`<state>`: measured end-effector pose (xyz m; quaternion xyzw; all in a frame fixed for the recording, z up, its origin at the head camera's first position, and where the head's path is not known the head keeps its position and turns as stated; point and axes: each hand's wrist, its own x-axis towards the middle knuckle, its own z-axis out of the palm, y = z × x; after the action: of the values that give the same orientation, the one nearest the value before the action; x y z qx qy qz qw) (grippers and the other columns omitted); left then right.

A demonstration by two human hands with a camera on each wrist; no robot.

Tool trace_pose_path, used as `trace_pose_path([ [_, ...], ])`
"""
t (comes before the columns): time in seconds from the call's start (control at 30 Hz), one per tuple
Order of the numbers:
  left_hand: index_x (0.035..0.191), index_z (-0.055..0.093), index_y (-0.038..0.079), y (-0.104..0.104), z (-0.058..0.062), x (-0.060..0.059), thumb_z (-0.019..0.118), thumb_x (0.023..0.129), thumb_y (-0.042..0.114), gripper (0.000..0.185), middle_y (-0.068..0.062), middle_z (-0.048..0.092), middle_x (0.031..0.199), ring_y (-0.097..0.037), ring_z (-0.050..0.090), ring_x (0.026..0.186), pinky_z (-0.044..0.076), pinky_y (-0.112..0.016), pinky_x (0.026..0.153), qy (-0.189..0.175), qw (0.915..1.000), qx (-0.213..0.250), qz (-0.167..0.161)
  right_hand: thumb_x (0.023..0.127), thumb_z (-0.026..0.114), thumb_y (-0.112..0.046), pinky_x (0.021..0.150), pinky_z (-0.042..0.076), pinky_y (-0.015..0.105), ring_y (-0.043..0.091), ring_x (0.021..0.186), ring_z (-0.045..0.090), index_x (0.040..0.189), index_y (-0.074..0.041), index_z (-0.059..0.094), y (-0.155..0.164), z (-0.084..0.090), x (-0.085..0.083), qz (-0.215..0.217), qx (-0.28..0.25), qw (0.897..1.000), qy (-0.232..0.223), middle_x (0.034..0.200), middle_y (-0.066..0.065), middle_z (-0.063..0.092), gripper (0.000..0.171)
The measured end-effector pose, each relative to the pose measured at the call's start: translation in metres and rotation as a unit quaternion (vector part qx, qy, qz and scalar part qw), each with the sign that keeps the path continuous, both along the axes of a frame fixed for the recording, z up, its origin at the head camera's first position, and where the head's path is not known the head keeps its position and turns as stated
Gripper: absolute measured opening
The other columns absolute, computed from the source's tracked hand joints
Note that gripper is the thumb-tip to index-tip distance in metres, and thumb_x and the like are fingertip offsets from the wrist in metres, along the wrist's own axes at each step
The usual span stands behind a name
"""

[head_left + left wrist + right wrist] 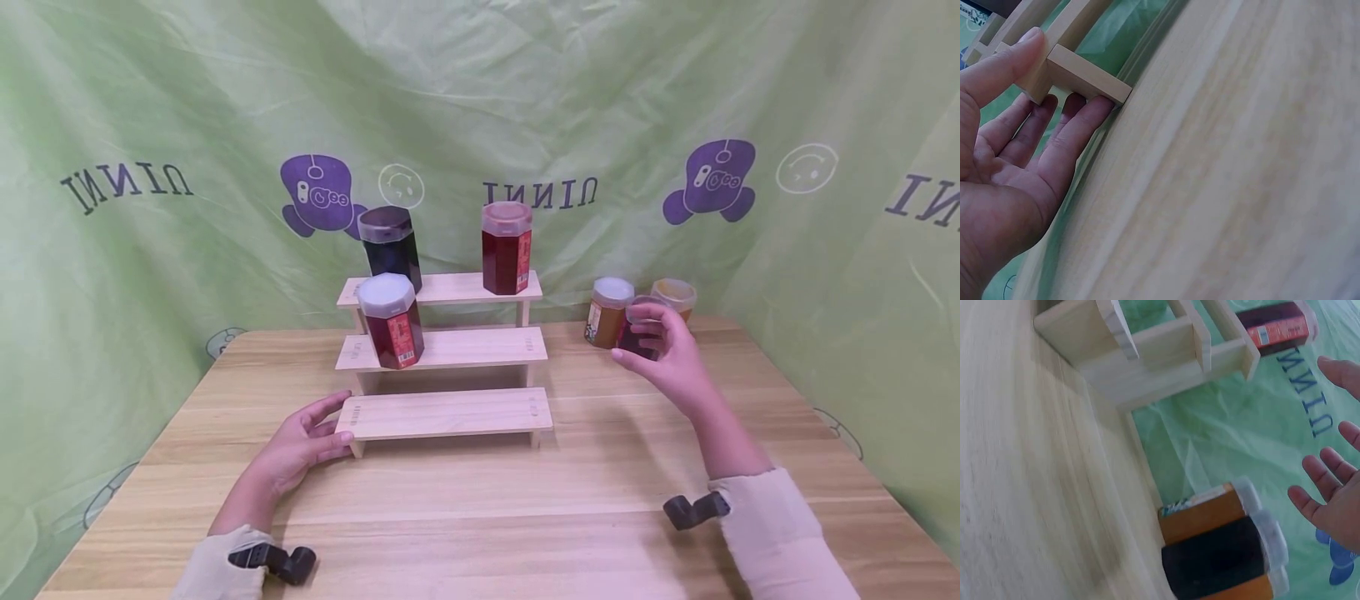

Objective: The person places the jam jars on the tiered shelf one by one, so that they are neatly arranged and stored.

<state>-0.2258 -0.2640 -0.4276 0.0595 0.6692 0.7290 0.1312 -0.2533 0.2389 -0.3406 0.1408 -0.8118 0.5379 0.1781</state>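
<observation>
My left hand (300, 450) holds the left end of the three-step wooden stand (450, 414) at its lowest step. In the left wrist view the thumb (1013, 62) lies against the step and the fingers touch the wood around its leg. My right hand (678, 362) is near a dark jar (1216, 556), its fingers spread and slightly bent. The right wrist view shows that hand apart from the jars, holding nothing. The dark jar stands between an amber jar with a whitish lid (606, 321) and another amber jar (675, 292), partly hidden behind the hand.
On the top step stand a dark jar (395, 254) at the left and a red jar (502, 258) at the right. A red jar with a white lid (393, 333) is on the left of the middle step. Green printed cloth (450, 108) hangs behind the wooden table (465, 517).
</observation>
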Motion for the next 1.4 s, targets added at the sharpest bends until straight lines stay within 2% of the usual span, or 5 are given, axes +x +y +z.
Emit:
trace_pose_path([
  [0.27,0.139,0.019,0.002,-0.001,-0.001,0.0,0.062,0.076,-0.005,0.076,-0.022,0.018,0.14,-0.022,0.056,0.101,0.048,-0.046,0.083,0.009,0.9999,0.001,-0.007,0.073,0.073,-0.015,0.08,0.045,0.02,0.031,0.106,0.045,0.127,-0.006,0.036,0.017,-0.005,-0.001,-0.037,0.006,0.999,-0.016,0.125,0.013,0.041,0.067],
  [0.4,0.139,0.02,0.003,-0.001,-0.001,0.0,0.063,0.076,-0.004,0.077,-0.02,0.018,0.141,-0.021,0.055,0.101,0.048,-0.045,0.083,0.005,1.0,0.002,-0.005,0.073,0.073,-0.019,0.07,0.048,0.016,0.029,0.101,0.047,0.13,-0.011,0.034,0.024,-0.007,-0.001,-0.051,0.008,0.998,-0.038,0.126,0.012,0.04,0.069],
  [0.53,0.139,0.022,0.004,0.0,-0.001,0.0,0.064,0.075,-0.004,0.077,-0.019,0.019,0.141,-0.022,0.055,0.102,0.048,-0.045,0.084,0.0,1.0,0.004,-0.002,0.073,0.073,-0.022,0.072,0.047,0.018,0.03,0.104,0.046,0.132,-0.013,0.032,0.03,-0.01,-0.003,-0.066,0.014,0.996,-0.049,0.128,0.013,0.038,0.073],
  [0.83,0.139,0.021,0.004,-0.001,-0.002,-0.001,0.065,0.075,-0.004,0.078,-0.02,0.021,0.14,-0.024,0.054,0.103,0.048,-0.046,0.083,0.002,1.0,0.005,-0.005,0.071,0.074,-0.025,0.089,0.039,0.047,0.035,0.109,0.043,0.134,-0.014,0.031,0.04,-0.018,-0.011,-0.089,-0.001,0.995,-0.052,0.129,0.013,0.037,0.076],
  [1.4,0.139,0.023,0.006,0.0,-0.001,-0.001,0.065,0.075,-0.003,0.076,-0.022,0.025,0.137,-0.024,0.054,0.104,0.048,-0.045,0.083,0.003,1.0,0.0,-0.002,0.069,0.075,-0.031,0.093,0.035,0.054,0.041,0.114,0.037,0.137,-0.016,0.029,0.054,-0.036,-0.031,-0.126,0.008,0.99,-0.067,0.132,0.018,0.035,0.085],
])
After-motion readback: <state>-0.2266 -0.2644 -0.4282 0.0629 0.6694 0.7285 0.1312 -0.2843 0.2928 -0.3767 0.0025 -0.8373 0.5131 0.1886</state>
